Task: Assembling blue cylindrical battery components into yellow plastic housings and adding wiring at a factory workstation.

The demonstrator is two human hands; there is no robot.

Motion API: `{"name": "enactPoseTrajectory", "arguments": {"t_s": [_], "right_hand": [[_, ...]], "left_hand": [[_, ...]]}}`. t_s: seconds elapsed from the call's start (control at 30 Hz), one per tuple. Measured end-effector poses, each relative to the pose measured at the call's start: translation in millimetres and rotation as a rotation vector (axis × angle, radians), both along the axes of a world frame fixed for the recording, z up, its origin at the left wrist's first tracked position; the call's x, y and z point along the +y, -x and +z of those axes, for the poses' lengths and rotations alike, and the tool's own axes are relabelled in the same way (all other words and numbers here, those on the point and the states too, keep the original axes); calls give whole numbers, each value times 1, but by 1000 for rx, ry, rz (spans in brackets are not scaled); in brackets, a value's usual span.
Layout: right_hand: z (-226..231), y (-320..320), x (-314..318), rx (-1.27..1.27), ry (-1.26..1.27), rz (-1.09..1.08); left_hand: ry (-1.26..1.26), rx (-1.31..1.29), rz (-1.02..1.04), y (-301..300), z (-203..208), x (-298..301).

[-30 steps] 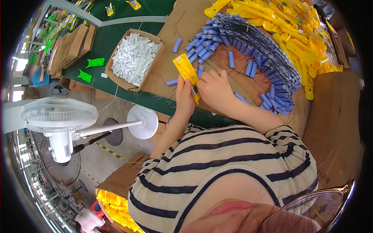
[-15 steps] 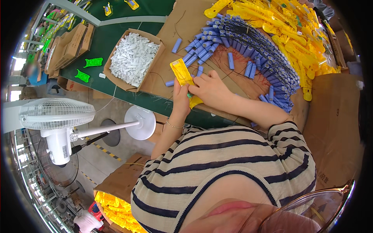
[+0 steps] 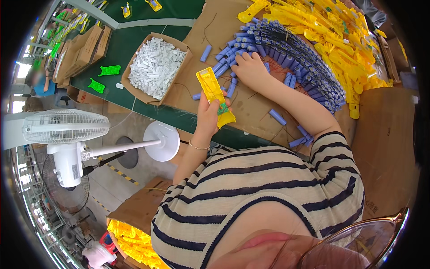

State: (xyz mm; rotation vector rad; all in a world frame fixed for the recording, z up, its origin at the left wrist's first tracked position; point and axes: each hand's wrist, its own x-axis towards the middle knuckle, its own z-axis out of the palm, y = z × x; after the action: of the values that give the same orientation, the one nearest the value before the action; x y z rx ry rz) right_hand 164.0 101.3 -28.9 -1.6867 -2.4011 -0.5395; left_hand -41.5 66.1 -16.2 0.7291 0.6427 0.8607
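My left hand (image 3: 208, 112) grips a yellow plastic shell (image 3: 207, 80) from below. A small green circuit board (image 3: 222, 108) and thin dark wire show in the shell's near half. Over the near-left end of the blue cylindrical battery cells (image 3: 286, 56), my right hand (image 3: 251, 71) reaches down with bent fingers. Its fingertips are among the cells, so what they pinch is hidden. Between the hands lie loose cells, one of them a blue cell (image 3: 232, 87) just right of the shell.
A carton (image 3: 187, 57) of small white pieces stands left of the shell. Two green plastic parts (image 3: 109, 70) lie beyond it. Yellow shells (image 3: 340, 49) are heaped at far right. A white fan (image 3: 67, 130) stands at left; a carton of yellow parts (image 3: 134, 240) is below.
My right hand has left the shell and moved up and right to the cells. Several cells now lie nearer me at the right. My left hand still holds the shell almost in place.
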Motion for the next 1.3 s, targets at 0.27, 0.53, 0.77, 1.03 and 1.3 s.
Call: {"name": "enactPoseTrajectory", "arguments": {"t_s": [0.27, 0.53, 0.77, 1.03, 1.3], "right_hand": [[76, -6, -31, 1244, 345, -244], [71, 39, -72, 1850, 515, -126], [80, 41, -78, 1765, 406, -229], [74, 39, -72, 2129, 316, -79], [62, 36, -74, 1856, 442, -191]], "left_hand": [[-109, 20, 16, 3, 0, -1], [-310, 101, -90, -31, 6, -7], [-534, 337, -70, -39, 12, -12], [-559, 325, -8, -39, 7, -8], [-570, 382, -15, -42, 3, -7]]}}
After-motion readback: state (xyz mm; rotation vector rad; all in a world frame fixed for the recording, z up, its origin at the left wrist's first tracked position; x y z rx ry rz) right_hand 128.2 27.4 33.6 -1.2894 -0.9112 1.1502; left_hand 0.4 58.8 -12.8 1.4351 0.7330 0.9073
